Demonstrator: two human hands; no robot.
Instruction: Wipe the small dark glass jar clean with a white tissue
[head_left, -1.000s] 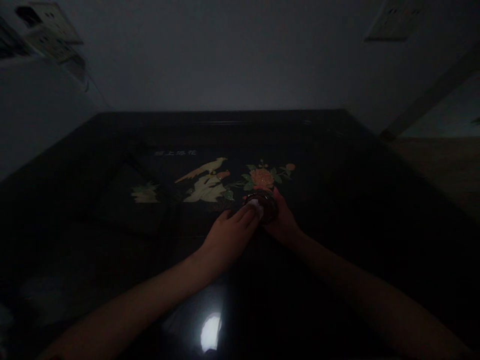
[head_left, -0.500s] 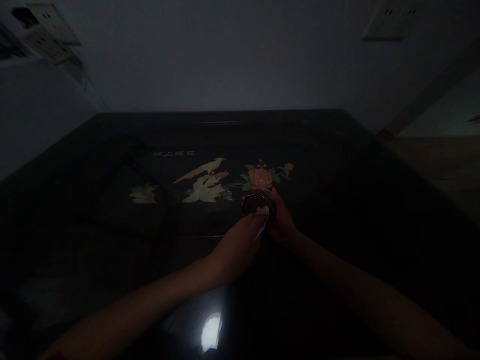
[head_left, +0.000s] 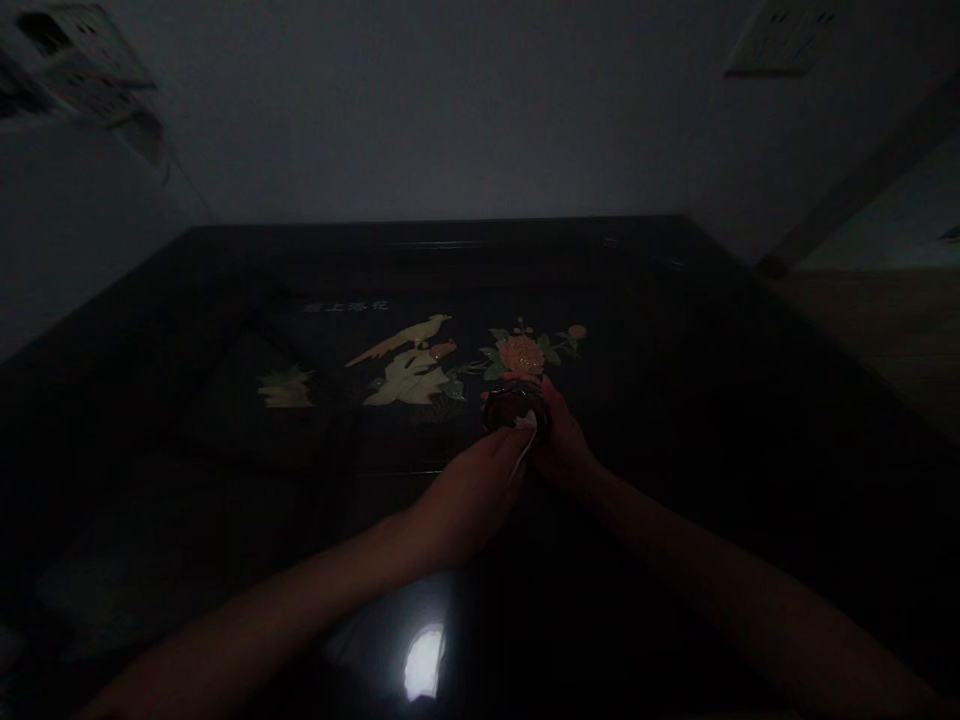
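Note:
In the dim head view, my right hand [head_left: 566,440] wraps round the right side of a small, round, dark glass dish [head_left: 504,404], which has a shiny, uneven rim. Some of its fingertips show beyond the dish's far edge. My left hand [head_left: 474,497] is closed on a thin white tissue [head_left: 528,421] and presses it at the near side of the dish. One corner of the tissue pokes up over the rim. The left fingertips are hidden behind the hand, and the inside of the dish is too dark to make out.
Below the hands spreads a glossy black tabletop [head_left: 645,560], decorated with a bird [head_left: 409,337] and a pink flower [head_left: 521,353]. A bright light reflection lies near its front. Behind stands a pale wall [head_left: 450,110] with sockets [head_left: 784,40] at upper right and upper left.
Both hands stay at the dish in nearly the same place. The left hand and tissue have shifted very slightly, and less of the tissue shows now.

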